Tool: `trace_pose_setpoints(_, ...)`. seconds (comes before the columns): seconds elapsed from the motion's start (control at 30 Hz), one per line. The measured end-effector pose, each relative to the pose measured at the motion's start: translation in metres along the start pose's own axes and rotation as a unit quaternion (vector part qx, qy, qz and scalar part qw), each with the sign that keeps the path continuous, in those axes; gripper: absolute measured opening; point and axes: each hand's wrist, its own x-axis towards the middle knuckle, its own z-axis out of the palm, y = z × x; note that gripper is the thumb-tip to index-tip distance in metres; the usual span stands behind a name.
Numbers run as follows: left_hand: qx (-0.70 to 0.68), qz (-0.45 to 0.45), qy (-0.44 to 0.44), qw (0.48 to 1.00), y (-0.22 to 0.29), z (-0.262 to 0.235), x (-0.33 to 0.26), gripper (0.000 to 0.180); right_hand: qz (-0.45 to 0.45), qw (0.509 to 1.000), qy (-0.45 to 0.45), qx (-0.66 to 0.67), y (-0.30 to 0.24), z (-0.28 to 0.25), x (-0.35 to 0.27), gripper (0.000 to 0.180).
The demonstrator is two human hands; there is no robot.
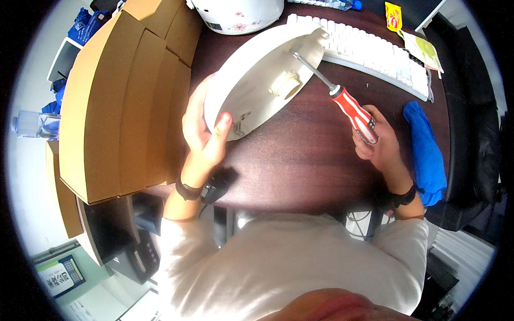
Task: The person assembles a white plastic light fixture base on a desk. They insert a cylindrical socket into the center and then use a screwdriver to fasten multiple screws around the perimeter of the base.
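Note:
My left hand (206, 125) grips the near left rim of a white dome-shaped cover (235, 69), thumb on the inner side. The cover is tilted with its hollow side facing right and toward me. Inside it are a cream round collar (285, 85) and a small metal piece (242, 122) near the lower end. My right hand (377, 139) is closed around the red-and-white handle of a screwdriver (350, 109). Its metal shaft points up and left, and the tip appears at the cover's inner wall near the far end; contact is hard to tell.
Behind the cover stand a white flowered appliance (238, 16) and a white keyboard (369, 53). A cardboard box (118, 101) rises on the left. A blue cloth (425, 152) lies at the right, near a black chair (474, 123). A yellow packet (393, 17) is at the back right.

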Motion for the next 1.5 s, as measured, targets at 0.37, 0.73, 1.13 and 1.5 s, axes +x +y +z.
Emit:
trace_pose_setpoints(0.37,0.042,0.027,0.026,0.998,-0.007,0.001,-0.001,0.063,0.078,0.989,-0.033,0.118,0.004,-0.002,0.002,0.039)
trace_pose_setpoints(0.73,0.015,0.034,0.046,0.998,-0.006,0.002,0.001,0.052,-0.165,0.969,0.052,-0.176,-0.01,0.001,-0.011,0.025)
trace_pose_setpoints(1.13,-0.229,-0.256,0.004,0.939,0.007,0.015,0.008,0.05,-0.289,0.806,0.129,-0.5,-0.091,0.034,-0.022,0.027)
trace_pose_setpoints(1.5,-0.35,-0.435,-0.112,0.822,-0.004,0.027,0.003,0.037,-0.279,0.702,0.019,-0.655,-0.126,0.028,-0.023,0.029)
